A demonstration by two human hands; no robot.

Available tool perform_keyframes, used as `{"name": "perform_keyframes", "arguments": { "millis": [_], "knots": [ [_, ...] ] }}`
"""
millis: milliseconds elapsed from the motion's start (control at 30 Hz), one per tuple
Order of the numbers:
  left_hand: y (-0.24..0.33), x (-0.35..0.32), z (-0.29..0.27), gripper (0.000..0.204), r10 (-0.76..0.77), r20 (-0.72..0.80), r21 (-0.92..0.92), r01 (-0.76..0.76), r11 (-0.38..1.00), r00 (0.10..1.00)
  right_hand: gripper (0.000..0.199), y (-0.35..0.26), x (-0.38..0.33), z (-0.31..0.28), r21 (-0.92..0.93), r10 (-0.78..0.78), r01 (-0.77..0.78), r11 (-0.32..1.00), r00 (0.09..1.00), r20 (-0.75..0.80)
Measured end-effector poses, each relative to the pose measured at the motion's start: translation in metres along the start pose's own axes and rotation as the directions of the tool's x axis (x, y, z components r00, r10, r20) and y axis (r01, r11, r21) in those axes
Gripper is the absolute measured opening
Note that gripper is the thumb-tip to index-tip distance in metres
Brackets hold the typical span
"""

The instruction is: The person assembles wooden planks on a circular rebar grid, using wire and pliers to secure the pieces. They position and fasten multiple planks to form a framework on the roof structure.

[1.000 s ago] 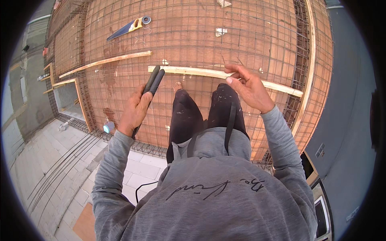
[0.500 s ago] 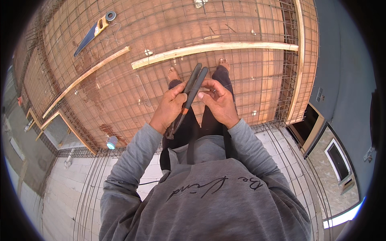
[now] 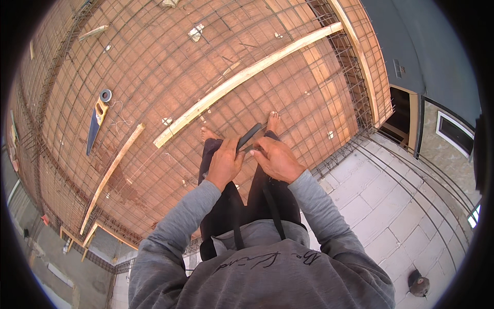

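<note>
I find the dark-handled tool (image 3: 249, 135) held between the hands, above the near edge of the mesh-covered deck (image 3: 154, 77). The left hand (image 3: 225, 164) is closed around it, a grip I judge meant to steady it. The right hand (image 3: 279, 158) is half curled, fingertips drawn in beside the tool; whether they pinch anything, I cannot tell. Beyond, a long timber (image 3: 247, 74) runs toward the deck's right edge. Nearer the left edge lie a saw (image 3: 94, 133) and, by its handle, a roll (image 3: 106, 95), presumably kept clear of the feet (image 3: 274, 121). I cannot identify any container's contents.
</note>
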State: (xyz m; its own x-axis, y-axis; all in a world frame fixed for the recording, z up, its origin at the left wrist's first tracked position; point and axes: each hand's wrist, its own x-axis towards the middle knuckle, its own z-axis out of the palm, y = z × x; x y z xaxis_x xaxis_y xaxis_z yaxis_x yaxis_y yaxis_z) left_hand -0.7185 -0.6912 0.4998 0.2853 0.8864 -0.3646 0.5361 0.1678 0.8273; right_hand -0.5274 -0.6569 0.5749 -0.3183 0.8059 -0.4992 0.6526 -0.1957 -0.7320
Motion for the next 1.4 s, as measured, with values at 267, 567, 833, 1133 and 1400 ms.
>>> {"name": "perform_keyframes", "arguments": {
  "millis": [267,567,833,1133,1400],
  "knots": [
    [-0.159,0.165,0.212,0.039,-0.071,0.266,0.147,0.032,0.989,0.961,0.018,0.293,0.100,0.041,0.084,0.060,-0.051,0.995,0.991,-0.117],
    [-0.284,0.212,0.301,0.015,0.083,0.138,0.269,-0.118,0.956,0.987,0.022,0.468,0.139,0.121,0.131,0.170,-0.133,0.982,0.930,-0.327],
    [-0.182,0.196,0.251,0.019,-0.469,0.663,-0.325,0.788,0.522,0.584,0.024,0.439,0.092,0.031,0.383,0.316,-0.169,0.908,0.876,-0.363],
    [-0.100,0.206,0.252,0.023,-0.480,0.608,0.004,0.602,0.799,0.633,0.031,0.356,0.061,-0.017,-0.416,-0.343,0.212,0.884,0.900,-0.269],
    [-0.040,0.191,0.207,0.017,0.081,0.696,-0.019,-0.094,0.995,0.714,0.016,0.381,0.018,-0.024,0.012,-0.383,0.383,0.924,0.923,0.016]
  ]
}}
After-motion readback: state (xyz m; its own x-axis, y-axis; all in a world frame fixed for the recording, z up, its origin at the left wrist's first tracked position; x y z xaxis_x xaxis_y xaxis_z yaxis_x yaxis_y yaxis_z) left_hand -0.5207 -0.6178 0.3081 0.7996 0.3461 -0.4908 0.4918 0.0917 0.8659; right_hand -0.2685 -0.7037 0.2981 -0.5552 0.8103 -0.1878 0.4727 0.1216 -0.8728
